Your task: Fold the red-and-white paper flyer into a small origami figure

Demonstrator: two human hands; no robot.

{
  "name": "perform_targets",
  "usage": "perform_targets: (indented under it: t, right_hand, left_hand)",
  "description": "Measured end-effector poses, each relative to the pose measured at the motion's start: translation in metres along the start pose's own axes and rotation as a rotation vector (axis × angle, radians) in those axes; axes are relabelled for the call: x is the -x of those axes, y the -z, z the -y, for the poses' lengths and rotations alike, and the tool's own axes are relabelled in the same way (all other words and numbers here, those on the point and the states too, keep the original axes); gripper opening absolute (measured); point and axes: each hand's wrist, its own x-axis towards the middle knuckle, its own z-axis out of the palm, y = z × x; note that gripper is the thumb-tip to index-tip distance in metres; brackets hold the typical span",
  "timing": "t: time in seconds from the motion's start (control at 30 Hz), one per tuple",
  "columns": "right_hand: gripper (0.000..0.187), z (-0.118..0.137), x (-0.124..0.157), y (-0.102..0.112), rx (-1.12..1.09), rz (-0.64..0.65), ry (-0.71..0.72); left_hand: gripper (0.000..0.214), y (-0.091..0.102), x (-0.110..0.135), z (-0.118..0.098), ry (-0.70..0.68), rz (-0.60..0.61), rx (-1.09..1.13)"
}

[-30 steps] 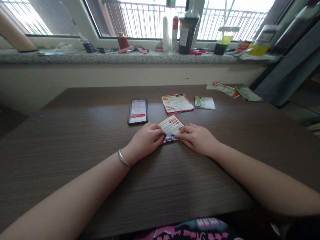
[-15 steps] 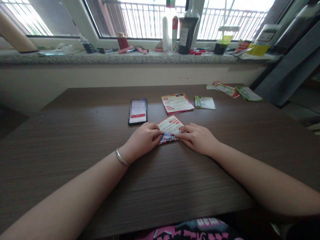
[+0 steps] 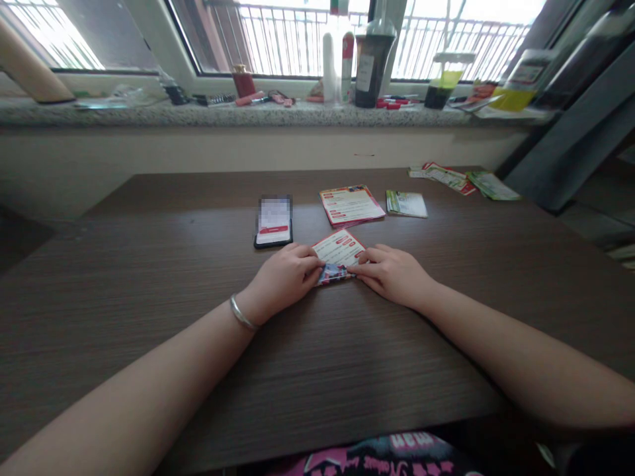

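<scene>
A printed paper sheet (image 3: 340, 247) lies on the table between my hands. Its near edge is folded over, showing a blue patterned strip from its other side. My left hand (image 3: 290, 270), with a silver bangle on the wrist, pinches the left end of the fold. On the right end, the fingers of my right hand (image 3: 389, 272) press the fold down. Just beyond the sheet is a stack of similar printed sheets (image 3: 351, 205). A phone (image 3: 274, 221) with a lit, partly blurred screen lies past my left hand.
A small stack of green and white papers (image 3: 407, 204) sits right of the sheets. More red and green leaflets (image 3: 449, 178) lie at the table's far right. Bottles, a dark lidded cup (image 3: 370, 69) and small items crowd the granite windowsill (image 3: 297, 116) behind the brown table (image 3: 149, 264).
Both hands stay at the fold almost without moving. The folded strip looks slightly flatter and narrower than before.
</scene>
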Motion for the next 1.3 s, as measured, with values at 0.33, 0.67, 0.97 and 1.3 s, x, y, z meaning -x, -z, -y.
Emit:
perform_targets:
  t: [0.33,0.67,0.97,1.3]
  right_hand:
    - [0.031,0.0,0.0,-0.002,0.004,-0.014,0.002]
    - [0.03,0.001,-0.002,0.0,-0.019,-0.015,-0.006]
    - [0.029,0.0,-0.006,-0.003,-0.064,-0.016,-0.027]
    - [0.022,-0.005,-0.004,0.001,-0.158,-0.041,-0.055]
  left_hand:
    - [0.021,0.0,0.0,-0.001,0.008,0.009,0.008]
    - [0.022,0.004,0.0,-0.005,0.009,0.03,-0.014]
    - [0.027,0.007,0.0,-0.021,-0.045,0.127,-0.172]
    - [0.027,0.005,0.001,-0.026,-0.01,0.147,-0.211]
